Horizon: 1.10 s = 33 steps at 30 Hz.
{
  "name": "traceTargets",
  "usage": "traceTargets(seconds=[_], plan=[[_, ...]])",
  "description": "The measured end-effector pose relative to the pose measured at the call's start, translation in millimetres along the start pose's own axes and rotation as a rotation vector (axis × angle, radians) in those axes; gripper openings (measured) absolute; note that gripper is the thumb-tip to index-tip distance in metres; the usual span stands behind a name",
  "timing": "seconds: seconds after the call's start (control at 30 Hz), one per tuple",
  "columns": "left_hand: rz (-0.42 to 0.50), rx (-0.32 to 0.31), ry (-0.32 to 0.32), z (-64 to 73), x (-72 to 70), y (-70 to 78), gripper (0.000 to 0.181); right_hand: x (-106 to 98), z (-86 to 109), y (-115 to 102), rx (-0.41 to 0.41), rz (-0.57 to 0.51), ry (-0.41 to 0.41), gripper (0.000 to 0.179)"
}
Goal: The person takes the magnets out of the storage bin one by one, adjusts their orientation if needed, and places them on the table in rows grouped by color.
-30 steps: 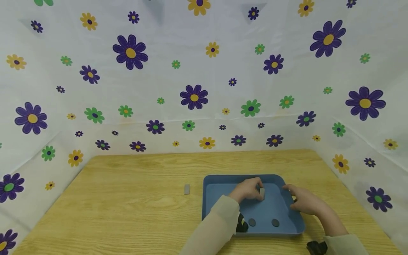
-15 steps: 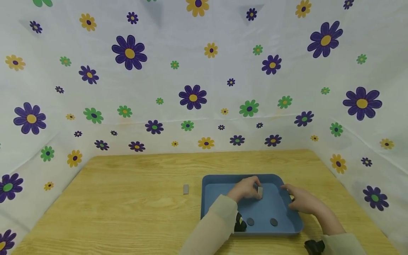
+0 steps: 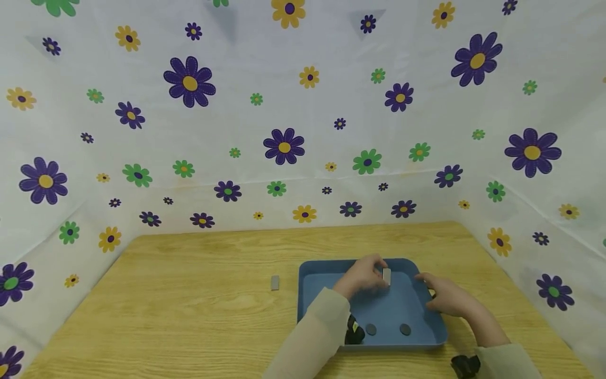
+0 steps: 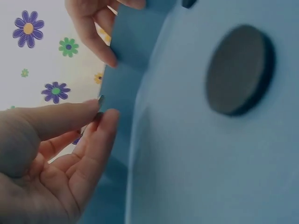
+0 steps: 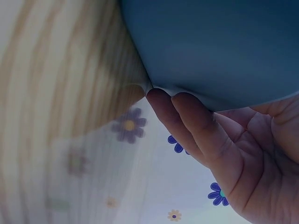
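In the head view my left hand pinches a small, thin grey rectangular piece over the back part of a blue tray. The left wrist view shows that piece edge-on between thumb and fingertip, close to the tray's wall. At the tray's right side, my right hand holds the wall, its fingers against the outside and its thumb side at the rim. Two dark grey round discs, one on the left and one on the right, lie flat in the tray's front part.
A second grey rectangular piece lies on the wooden table, left of the tray. A white flowered cloth stands as a wall behind the table and along both sides. Black wrist devices sit at both sleeves.
My left hand has moved the grey piece slightly toward the tray's back wall. My right hand stays at the tray's right side. The head view has shifted a little.
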<state>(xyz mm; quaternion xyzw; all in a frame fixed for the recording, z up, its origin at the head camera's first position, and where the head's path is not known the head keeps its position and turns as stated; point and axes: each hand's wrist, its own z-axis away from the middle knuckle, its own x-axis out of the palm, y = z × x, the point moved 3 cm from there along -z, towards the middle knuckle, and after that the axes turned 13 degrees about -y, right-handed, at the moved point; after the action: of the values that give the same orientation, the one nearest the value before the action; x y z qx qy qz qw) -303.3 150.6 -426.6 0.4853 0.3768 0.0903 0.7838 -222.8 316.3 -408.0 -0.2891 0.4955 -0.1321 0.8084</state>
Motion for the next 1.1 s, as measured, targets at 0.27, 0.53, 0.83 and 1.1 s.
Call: traceTargets(seconds=[0.27, 0.53, 0.83, 1.1], plan=[[0.142, 0.07, 0.044, 10.7, -10.5, 14.6, 0.036, 0, -0.9, -1, 0.009, 0.02, -0.007, 0.059], [0.18, 0.117, 0.087, 27.1, -25.8, 36.4, 0.037, 0, -1.5, -1, 0.0, 0.02, -0.003, 0.058], [0.15, 0.133, 0.073, 53.4, -45.0, 42.7, 0.038, 0, -1.4, 0, -0.017, 0.007, -0.006, 0.06], [0.149, 0.164, 0.104, 79.2, -70.6, 28.1, 0.039, 1, -1.0, 0, -0.034, -0.026, -0.016, 0.06]])
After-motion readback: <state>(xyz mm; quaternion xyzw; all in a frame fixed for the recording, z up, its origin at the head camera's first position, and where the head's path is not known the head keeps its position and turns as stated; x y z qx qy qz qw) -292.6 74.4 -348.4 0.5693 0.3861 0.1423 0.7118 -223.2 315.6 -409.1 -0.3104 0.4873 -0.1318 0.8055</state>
